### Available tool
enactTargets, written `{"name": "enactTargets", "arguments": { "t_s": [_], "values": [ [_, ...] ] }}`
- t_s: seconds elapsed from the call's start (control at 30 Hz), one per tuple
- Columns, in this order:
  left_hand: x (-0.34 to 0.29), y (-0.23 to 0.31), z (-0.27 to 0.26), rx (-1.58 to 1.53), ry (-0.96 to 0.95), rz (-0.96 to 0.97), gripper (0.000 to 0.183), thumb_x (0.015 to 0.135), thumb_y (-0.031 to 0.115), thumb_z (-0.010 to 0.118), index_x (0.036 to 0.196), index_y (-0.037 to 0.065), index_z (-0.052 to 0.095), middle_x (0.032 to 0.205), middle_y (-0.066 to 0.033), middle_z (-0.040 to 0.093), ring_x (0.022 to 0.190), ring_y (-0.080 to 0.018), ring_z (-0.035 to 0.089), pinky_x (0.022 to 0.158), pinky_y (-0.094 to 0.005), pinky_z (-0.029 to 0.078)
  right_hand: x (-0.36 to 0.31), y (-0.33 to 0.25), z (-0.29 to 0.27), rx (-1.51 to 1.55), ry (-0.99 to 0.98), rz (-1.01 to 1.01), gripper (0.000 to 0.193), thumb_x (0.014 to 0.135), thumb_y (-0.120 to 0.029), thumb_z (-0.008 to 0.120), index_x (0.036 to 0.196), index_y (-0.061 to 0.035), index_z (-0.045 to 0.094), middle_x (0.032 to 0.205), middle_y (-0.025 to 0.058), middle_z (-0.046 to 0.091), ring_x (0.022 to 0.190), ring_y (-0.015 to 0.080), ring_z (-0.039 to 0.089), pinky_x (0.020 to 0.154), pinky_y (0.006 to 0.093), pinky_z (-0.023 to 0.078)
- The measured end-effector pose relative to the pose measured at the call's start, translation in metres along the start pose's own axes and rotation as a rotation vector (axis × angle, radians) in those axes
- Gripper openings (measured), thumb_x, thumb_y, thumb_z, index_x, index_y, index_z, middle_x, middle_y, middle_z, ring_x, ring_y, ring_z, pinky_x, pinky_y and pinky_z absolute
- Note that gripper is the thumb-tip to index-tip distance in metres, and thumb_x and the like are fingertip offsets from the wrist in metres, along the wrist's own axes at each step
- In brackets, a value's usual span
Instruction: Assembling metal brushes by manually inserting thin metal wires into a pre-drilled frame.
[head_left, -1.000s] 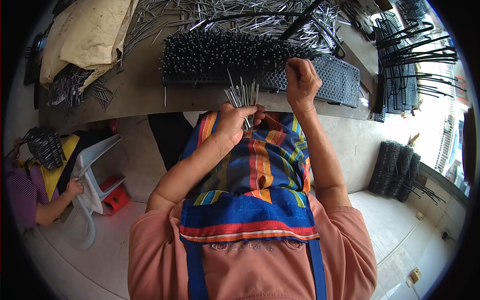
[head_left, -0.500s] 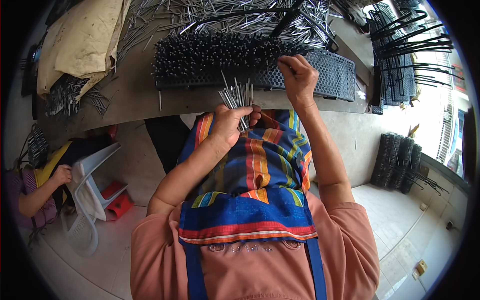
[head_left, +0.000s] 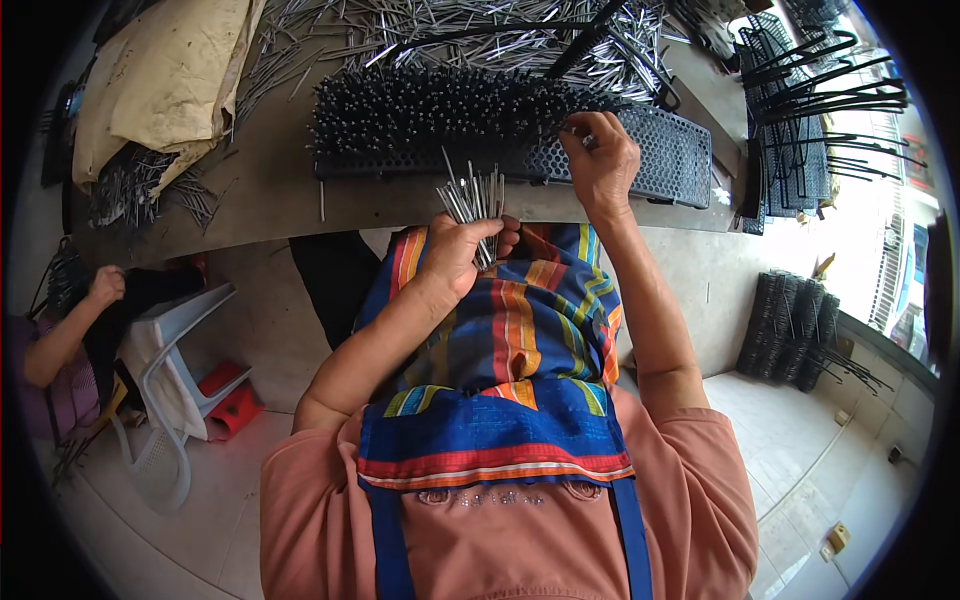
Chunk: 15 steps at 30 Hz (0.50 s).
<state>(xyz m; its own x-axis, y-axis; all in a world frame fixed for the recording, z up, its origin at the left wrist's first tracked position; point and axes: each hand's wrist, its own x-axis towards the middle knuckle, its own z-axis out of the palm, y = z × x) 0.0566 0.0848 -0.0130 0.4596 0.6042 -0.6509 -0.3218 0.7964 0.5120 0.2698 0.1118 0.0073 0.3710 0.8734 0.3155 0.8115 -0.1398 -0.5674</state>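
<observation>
My left hand is closed round a bundle of thin metal rods, their upper ends fanned out, just in front of the table edge. A long black perforated rack lies across the table. Upright rods with shiny tips fill its left and middle holes, while the right part shows bare holes. Above the border between the filled and bare holes is my right hand, with thumb and fingers pinched together. Whatever is between those fingertips is too small or hidden to make out.
Loose metal rods are heaped behind the rack. A tan sack lies at the left, with more rods spilling below it. Black wire racks stand at the right. Another person's hand shows near a plastic chair at the left.
My right hand has shifted very slightly right and stays pinched above the rack. My left hand keeps its bundle. The other person's hand has moved up and left, away from the chair.
</observation>
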Motion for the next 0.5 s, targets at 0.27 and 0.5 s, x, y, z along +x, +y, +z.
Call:
{"name": "enactTargets", "arguments": {
  "t_s": [0.27, 0.5],
  "values": [
    [0.003, -0.005, -0.003, -0.020, 0.018, 0.034, 0.015, 0.084, -0.004, 0.061, 0.098, -0.001, 0.066, 0.087, -0.0134, 0.072, 0.071, -0.0209, 0.070, 0.060, -0.0311, 0.058, 0.009, -0.004, 0.000, -0.175, -0.002, -0.462, 0.024, 0.072, -0.006, 0.069, 0.095, -0.0140, 0.070, 0.106, 0.0035, 0.061, 0.093, 0.0248, 0.060, 0.078, 0.0380, 0.044],
    [0.004, -0.005, -0.006, -0.052, 0.012, 0.032, 0.015, 0.084, -0.005, 0.061, 0.098, 0.000, 0.065, 0.085, -0.0134, 0.071, 0.071, -0.0209, 0.070, 0.059, -0.0312, 0.057, 0.024, -0.001, 0.002, -0.277, -0.096, -0.644, 0.021, 0.071, -0.011, 0.072, 0.091, -0.0158, 0.071, 0.110, 0.0011, 0.061, 0.097, 0.0231, 0.057, 0.086, 0.0384, 0.040]
  ]
}}
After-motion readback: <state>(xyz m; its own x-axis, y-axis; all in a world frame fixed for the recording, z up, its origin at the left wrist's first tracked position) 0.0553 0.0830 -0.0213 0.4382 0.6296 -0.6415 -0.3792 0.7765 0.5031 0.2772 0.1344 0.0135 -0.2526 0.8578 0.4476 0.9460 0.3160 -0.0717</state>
